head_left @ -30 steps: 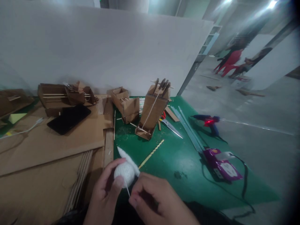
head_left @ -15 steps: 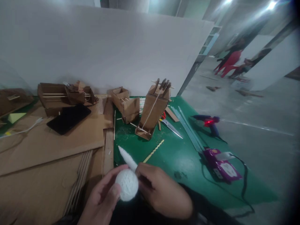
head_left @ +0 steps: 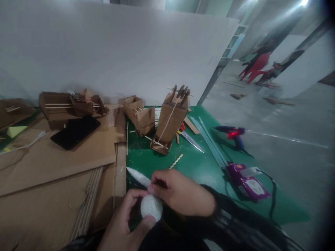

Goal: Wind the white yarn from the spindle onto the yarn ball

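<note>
A white ball of yarn (head_left: 151,208) rests in my left hand (head_left: 131,216), gripped between the thumb below and the fingers above. Beyond it a white tapered piece (head_left: 138,177), seemingly wound with yarn, points to the upper left. My right hand (head_left: 178,193) is closed in a pinch where the ball and the tapered piece meet; what its fingertips hold is hidden. Whether the ball and the tapered piece are joined cannot be made out. A yellow twisted stick (head_left: 176,161) lies just past my right hand on the green table (head_left: 206,174).
Scissors (head_left: 191,141), a cardboard model (head_left: 169,122) and a cardboard box (head_left: 145,120) stand ahead. Clear glue sticks (head_left: 209,141), a glue gun (head_left: 232,135) with a red light and a purple packet (head_left: 247,183) are at right. Cardboard sheets (head_left: 86,160) and a black tablet (head_left: 75,132) lie left.
The ball has moved slightly right and down with my left hand. My right hand has risen, its fingers now pinched above the ball. The tapered piece has swung lower and leftward.
</note>
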Demonstrator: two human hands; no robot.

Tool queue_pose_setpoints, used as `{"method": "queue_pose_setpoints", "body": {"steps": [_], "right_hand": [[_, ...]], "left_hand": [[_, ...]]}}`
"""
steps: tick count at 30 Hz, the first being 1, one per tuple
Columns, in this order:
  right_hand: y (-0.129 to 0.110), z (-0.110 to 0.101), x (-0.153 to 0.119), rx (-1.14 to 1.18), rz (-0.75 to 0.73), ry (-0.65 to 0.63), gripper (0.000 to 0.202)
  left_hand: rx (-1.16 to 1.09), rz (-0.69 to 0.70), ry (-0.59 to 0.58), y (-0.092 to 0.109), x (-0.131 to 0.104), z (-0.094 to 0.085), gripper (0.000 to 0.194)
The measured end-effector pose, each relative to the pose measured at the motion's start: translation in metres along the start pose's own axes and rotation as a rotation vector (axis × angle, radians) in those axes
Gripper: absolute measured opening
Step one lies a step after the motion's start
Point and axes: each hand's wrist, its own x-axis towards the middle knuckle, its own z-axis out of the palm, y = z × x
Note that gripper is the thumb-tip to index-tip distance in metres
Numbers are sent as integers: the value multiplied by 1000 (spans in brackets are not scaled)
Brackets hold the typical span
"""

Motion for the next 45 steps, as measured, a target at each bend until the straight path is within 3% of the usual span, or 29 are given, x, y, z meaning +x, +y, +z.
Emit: {"method": "queue_pose_setpoints", "body": {"steps": [5,9,13,16,20,26,29,32,36,40,43,45], "right_hand": [[-17,9,-23,75,-32,179,15],[-23,34,-37,192,-104,275,16],[-19,62,-34,335,-186,345,19],[-11,70,-26,467,-216,338,21],[4,52,-11,536,-182,86,24],[20,6,2,320,-8,79,23],[9,-3,-1,257,-10,102,23],[-12,0,-12,188,-33,161,20],[-30,19,-30,122,-134,294,19],[-23,55,-37,43,-308,322,16],[-14,75,-33,48,-358,364,23],[-11,78,-29,103,-320,360,26]], "left_hand": [[0,112,112,-1,8,0,35],[-58,96,134,4,10,-5,46],[-348,69,116,5,9,-6,39],[-515,88,135,3,8,-5,42],[-487,103,116,3,6,-10,51],[-275,4,132,13,-9,-7,52],[-172,-22,98,12,-8,-1,50],[-131,43,93,9,-2,1,46],[-90,48,59,11,5,-3,37],[-106,8,51,11,7,-8,34],[-261,-12,127,9,6,-8,36],[-404,4,131,7,5,-7,38]]}}
